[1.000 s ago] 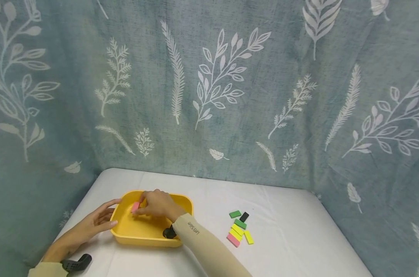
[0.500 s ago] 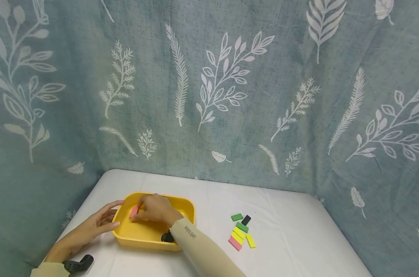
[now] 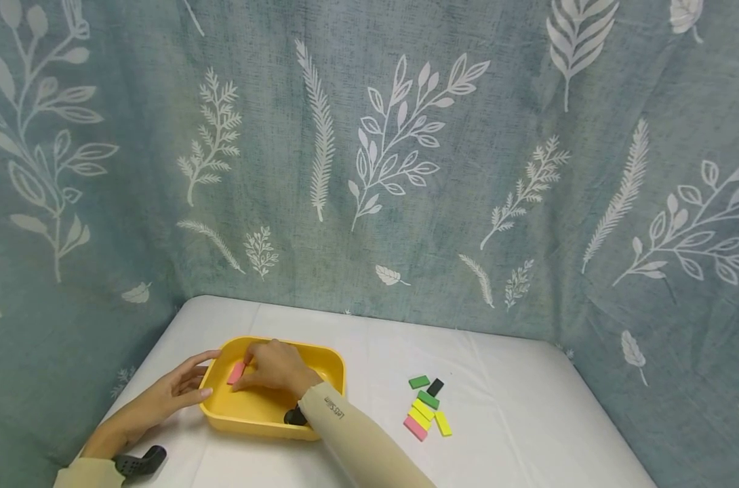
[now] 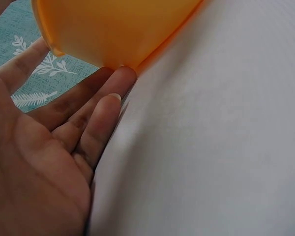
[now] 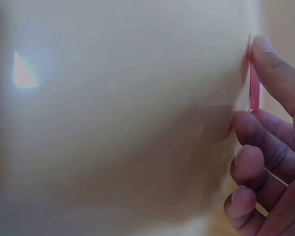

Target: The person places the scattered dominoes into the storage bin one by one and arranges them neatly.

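Observation:
A yellow plastic box [image 3: 256,425] with rounded corners stands on the white-covered table. Inside it, toward its left end, a small flat pink block [image 3: 236,373] lies at the floor of the box. My right hand [image 3: 278,367] reaches in over the box and pinches that block between thumb and index finger; the right wrist view shows the pink block [image 5: 254,88] edge-on between them. Outside the left end, my left hand [image 3: 168,393] is spread with loosely extended fingers. In the left wrist view its fingertips rest against the wall of the box [image 4: 113,34].
Right of the box lies a loose group of small flat blocks: green [image 3: 419,382], black [image 3: 435,388], yellow [image 3: 443,424] and pink [image 3: 415,428]. A patterned teal curtain [image 3: 345,257] closes off the back and both sides of the table.
The pink block has come down slightly toward the floor of the box with my right hand. My left hand stays at the box's left end. The whole head view has shifted a little.

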### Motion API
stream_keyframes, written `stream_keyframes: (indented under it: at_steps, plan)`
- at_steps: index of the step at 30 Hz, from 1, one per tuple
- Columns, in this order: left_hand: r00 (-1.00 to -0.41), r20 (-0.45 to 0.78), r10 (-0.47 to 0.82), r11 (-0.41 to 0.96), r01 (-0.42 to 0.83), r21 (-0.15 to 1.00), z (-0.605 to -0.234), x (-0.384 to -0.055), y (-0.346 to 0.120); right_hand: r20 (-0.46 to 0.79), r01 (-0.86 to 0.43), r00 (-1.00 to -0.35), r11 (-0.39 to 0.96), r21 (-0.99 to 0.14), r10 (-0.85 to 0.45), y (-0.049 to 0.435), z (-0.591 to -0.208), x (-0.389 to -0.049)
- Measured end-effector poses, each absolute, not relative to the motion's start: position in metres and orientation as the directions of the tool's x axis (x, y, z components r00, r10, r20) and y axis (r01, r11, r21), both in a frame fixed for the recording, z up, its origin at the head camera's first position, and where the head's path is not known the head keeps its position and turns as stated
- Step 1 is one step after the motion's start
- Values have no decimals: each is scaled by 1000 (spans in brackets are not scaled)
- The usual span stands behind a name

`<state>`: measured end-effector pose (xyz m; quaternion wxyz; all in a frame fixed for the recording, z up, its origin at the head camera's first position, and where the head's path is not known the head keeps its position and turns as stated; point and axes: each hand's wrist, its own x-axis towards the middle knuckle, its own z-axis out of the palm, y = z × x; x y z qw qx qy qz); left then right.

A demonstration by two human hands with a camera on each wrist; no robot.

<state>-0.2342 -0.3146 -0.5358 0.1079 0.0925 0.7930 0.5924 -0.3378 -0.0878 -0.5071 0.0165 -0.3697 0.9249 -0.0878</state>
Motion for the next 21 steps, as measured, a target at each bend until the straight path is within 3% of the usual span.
stream_keyframes:
  at_steps: [10,21]
  plan:
    - [-960,-81,269,294,2,956,-534,-235,-316,31,-688,-716,696,-204,-698,-78,-491,-341]
    - [-962,-97,256,305,-15,952,-535,-236,-314,58,-735,-652,613,-289,-756,-32,-447,-333]
